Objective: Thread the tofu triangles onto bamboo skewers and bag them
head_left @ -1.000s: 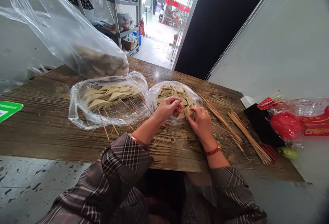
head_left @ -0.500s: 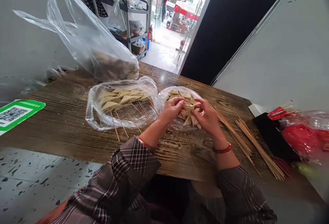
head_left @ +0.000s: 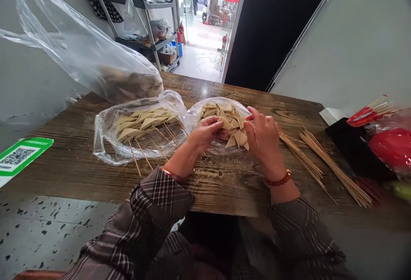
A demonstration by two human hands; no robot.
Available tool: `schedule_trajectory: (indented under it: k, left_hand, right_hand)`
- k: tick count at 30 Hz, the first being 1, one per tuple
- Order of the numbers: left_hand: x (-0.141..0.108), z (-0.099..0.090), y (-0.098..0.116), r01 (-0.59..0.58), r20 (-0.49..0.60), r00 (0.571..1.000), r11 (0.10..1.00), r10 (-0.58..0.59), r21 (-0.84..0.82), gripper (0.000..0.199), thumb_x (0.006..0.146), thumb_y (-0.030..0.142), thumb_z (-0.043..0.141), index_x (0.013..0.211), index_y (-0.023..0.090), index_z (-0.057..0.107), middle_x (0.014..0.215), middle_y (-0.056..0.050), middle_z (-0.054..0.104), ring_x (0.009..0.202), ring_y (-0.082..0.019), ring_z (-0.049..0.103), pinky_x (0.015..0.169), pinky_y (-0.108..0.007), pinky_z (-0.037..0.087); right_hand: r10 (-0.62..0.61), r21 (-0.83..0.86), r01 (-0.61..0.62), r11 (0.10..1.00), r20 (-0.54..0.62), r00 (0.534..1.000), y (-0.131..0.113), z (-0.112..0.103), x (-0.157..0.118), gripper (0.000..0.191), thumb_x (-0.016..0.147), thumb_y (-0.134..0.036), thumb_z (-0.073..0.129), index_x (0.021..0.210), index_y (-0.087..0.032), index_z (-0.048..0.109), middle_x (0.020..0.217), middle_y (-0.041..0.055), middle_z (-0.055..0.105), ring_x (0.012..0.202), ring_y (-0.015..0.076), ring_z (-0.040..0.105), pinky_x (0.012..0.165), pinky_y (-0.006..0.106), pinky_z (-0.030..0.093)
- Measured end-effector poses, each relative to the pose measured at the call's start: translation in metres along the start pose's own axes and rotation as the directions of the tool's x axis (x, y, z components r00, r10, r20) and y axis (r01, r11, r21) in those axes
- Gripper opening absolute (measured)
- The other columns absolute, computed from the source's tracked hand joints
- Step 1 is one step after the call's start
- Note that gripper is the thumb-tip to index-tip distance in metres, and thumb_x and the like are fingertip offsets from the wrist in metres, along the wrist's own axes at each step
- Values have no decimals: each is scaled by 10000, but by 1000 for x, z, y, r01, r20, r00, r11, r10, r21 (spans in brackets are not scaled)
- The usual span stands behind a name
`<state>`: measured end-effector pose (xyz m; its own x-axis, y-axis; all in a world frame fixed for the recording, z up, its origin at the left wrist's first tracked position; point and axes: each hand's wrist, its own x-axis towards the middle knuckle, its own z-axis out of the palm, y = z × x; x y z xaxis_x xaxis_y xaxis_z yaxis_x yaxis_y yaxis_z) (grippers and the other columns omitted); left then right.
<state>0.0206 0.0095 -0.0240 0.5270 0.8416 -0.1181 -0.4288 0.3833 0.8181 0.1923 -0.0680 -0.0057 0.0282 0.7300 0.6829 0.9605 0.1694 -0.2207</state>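
Observation:
My left hand (head_left: 204,134) pinches a pale, flat triangular piece (head_left: 226,123) that looks like tofu sheet, between thumb and fingers. Just right of it, my right hand (head_left: 263,132) is raised with thumb and forefinger apart, and nothing shows between them. Both hands are over a plastic bag (head_left: 194,117) heaped with more triangles (head_left: 237,138). To the left lies a second open bag (head_left: 104,143) with triangles (head_left: 144,121) on thin wooden skewers (head_left: 157,148), whose ends point toward me.
Two bundles of bare skewers (head_left: 302,156) (head_left: 337,166) lie on the wooden table (head_left: 218,190) to the right. Beyond them stand a black box (head_left: 346,143) and red-wrapped sticks (head_left: 369,113). A tall plastic bag (head_left: 128,84) stands back left, near a green QR-code card (head_left: 25,153).
My right hand has let go of the triangle and moved right, its fingers opening. The left hand keeps the triangle, now tilted. The whole view has shifted slightly.

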Motion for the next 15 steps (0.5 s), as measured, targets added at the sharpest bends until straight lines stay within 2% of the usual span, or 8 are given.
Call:
schedule_trajectory:
  k: [2, 4, 6, 11, 15]
  left_hand:
    - [-1, 2, 4, 34, -12, 999, 998, -35, -56, 65, 844, 121, 652, 872, 135, 595, 768, -56, 718, 652, -148, 705, 653, -262, 565]
    - [-2, 4, 7, 50, -28, 998, 995, -53, -82, 15, 895, 131, 587, 886, 136, 597, 823, -94, 743, 694, -160, 723, 686, -272, 577]
    - [-3, 7, 9, 56, -51, 997, 993, -61, -103, 71, 923, 145, 547, 902, 130, 613, 837, -106, 751, 715, -161, 729, 722, -279, 583]
    - [-4, 11, 9, 68, -103, 991, 986, -84, -153, 130, 937, 149, 520, 913, 111, 642, 830, -105, 752, 726, -153, 729, 778, -282, 583]
    - [-4, 12, 8, 36, -124, 991, 983, -58, -178, 86, 913, 118, 533, 912, 136, 617, 835, -85, 751, 727, -152, 729, 721, -264, 581]
  right_hand:
    - [11, -50, -13, 999, -26, 1000, -1, -5, 1, 390, 1024, -337, 357, 1329, -208, 562, 1088, 100, 721, 935, 266, 576, 847, 424, 410]
    - [24, -28, -25, 999, -39, 999, -4, -7, 1, 381, 1028, -287, 332, 1318, -197, 562, 1047, 98, 729, 906, 258, 575, 840, 422, 414]
    - [22, 16, -21, 1000, -44, 999, -7, -8, 1, 349, 1027, -254, 338, 1281, -191, 569, 981, 86, 732, 862, 245, 575, 833, 416, 429]
    - [-170, 43, 170, 985, 4, 985, -18, -9, -1, 251, 1005, -189, 415, 1035, -215, 663, 976, 81, 691, 904, 228, 573, 844, 386, 462]
    - [-213, 80, 209, 975, 49, 976, -26, -7, -5, 275, 998, -156, 424, 1064, -220, 683, 986, 75, 660, 909, 214, 569, 841, 379, 475]
